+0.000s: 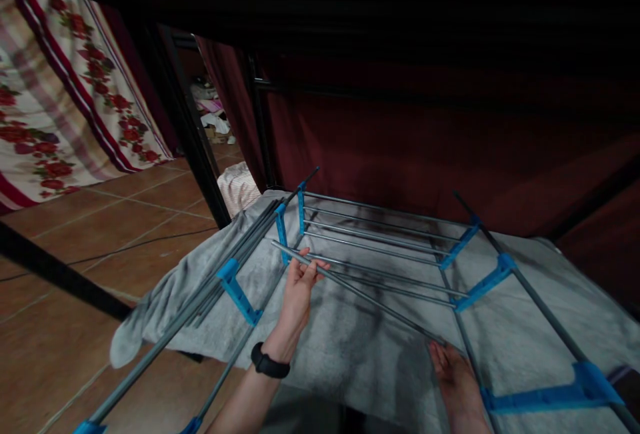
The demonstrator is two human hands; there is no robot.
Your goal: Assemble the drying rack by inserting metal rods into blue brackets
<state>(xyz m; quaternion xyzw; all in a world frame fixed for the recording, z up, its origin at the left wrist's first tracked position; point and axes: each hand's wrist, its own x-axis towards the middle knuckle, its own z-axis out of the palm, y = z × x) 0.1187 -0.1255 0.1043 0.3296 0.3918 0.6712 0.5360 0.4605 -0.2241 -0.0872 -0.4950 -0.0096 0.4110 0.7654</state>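
Note:
A loose grey metal tube slants across the middle of a partly assembled rack. Near its far left end, my left hand pinches it between thumb and fingers. The tube's near right end lies at the fingertips of my right hand, which are closed on it. Around both hands stands the rack, with long side poles joined by blue plastic brackets. Several thin crossbars span its far part. By my right wrist is another blue bracket; a left blue bracket stands left of my left forearm.
The rack rests on a bed with a grey blanket. Several loose tubes lie along its left side. Black bed posts and a dark overhead frame enclose the space. A cable crosses the tiled floor. Behind hangs a maroon curtain.

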